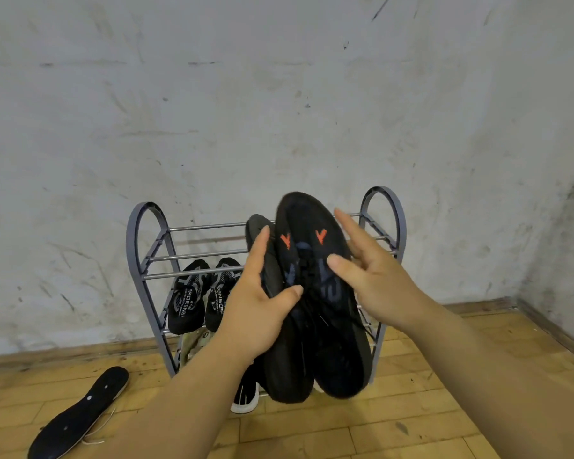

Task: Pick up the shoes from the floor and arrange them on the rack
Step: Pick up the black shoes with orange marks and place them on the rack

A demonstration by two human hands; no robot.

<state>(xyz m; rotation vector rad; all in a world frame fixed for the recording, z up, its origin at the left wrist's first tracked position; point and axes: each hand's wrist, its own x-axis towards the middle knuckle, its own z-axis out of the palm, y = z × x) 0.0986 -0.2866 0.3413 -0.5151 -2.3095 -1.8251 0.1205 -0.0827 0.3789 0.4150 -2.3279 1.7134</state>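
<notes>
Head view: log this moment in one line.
black shoes held before shoe rack | left hand grips | right hand pinches | insole on floor

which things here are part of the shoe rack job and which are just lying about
Part of the job: black shoes with orange marks, held by the left hand and right hand; grey rack; lettered black shoes on its shelf.
Lying about: black insole on the floor, left of the rack.
</notes>
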